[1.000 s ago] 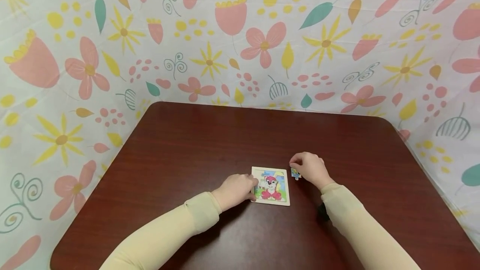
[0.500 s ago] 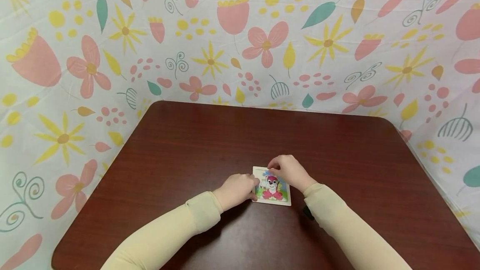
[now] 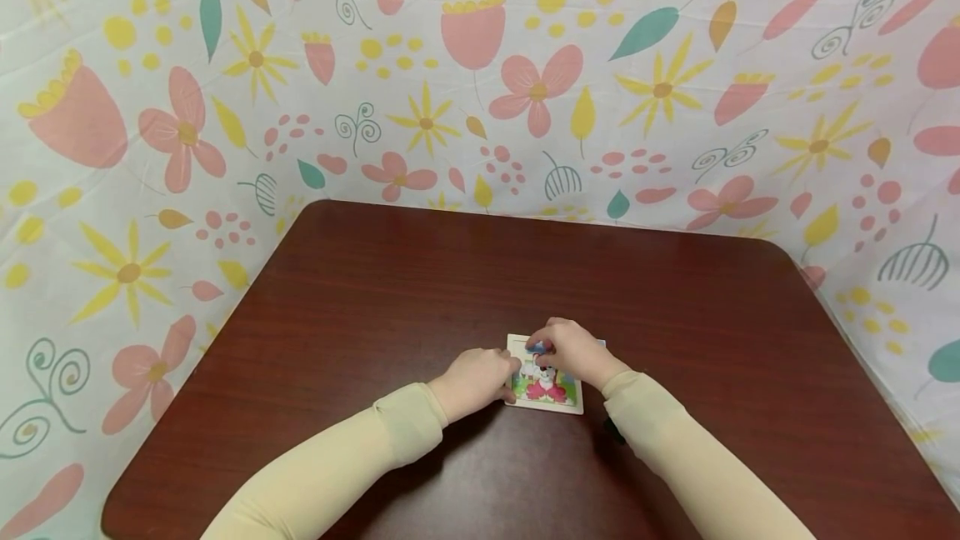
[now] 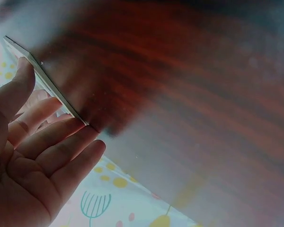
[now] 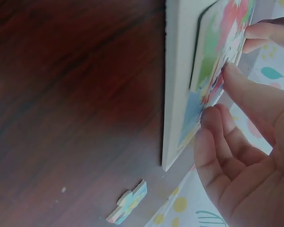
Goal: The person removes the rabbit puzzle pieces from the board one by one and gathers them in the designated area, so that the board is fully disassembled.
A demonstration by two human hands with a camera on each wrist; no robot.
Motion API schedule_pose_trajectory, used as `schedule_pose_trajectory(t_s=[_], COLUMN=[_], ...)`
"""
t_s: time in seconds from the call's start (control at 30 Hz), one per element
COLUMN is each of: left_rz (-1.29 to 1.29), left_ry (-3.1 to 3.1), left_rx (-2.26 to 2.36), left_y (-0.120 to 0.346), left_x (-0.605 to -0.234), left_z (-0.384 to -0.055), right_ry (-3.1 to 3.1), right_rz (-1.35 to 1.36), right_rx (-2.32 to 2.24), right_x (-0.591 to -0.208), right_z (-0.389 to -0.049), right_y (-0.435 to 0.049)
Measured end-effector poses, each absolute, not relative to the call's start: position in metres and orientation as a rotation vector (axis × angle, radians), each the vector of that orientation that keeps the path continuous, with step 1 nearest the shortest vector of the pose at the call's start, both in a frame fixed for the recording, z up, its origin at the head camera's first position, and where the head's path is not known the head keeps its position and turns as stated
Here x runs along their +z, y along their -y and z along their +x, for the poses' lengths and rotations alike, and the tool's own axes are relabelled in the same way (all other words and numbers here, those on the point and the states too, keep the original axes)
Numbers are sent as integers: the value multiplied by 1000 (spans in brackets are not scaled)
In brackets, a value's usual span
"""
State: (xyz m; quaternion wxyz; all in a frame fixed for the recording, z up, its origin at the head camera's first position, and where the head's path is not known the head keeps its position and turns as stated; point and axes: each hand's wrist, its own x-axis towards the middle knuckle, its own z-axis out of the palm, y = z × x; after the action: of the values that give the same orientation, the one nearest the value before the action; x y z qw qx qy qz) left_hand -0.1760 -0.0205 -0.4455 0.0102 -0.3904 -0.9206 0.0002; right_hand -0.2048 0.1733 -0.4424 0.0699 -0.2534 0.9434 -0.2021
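Observation:
A square wooden jigsaw board (image 3: 551,408) with a pink-and-white cartoon animal picture lies on the table. My left hand (image 3: 474,377) rests at its left edge; in the left wrist view the thumb and fingers (image 4: 64,135) touch the edge, spread and only slightly bent. Over the upper part of the picture, my right hand (image 3: 573,352) pinches a small blue-edged puzzle piece (image 3: 536,348) between thumb and fingertips, mostly hidden by the fingers. One loose puzzle piece (image 5: 128,202) lies on the table off the board's right side, partly behind the right hand in the head view.
The dark red-brown table (image 3: 390,282) has rounded far corners. A white cloth (image 3: 420,65) with flowers and leaves hangs behind it and at both sides. Something small and black (image 3: 613,430) shows under the right sleeve.
My right hand has moved left from beside the loose piece onto the board's upper part, where its fingers now pinch a puzzle piece. The left hand stays at the board's left edge.

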Motion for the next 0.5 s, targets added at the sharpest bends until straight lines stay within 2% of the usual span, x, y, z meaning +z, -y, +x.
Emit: schedule_pose_trajectory(t_s=[0.5], left_rz=[-1232], left_ry=[2847], left_rx=[4], left_y=[21], left_x=[-446], left_z=[-176], right_ry=[-2919], right_rz=[-779], right_rx=[-532], right_x=[-443], right_z=[-202], right_y=[-172])
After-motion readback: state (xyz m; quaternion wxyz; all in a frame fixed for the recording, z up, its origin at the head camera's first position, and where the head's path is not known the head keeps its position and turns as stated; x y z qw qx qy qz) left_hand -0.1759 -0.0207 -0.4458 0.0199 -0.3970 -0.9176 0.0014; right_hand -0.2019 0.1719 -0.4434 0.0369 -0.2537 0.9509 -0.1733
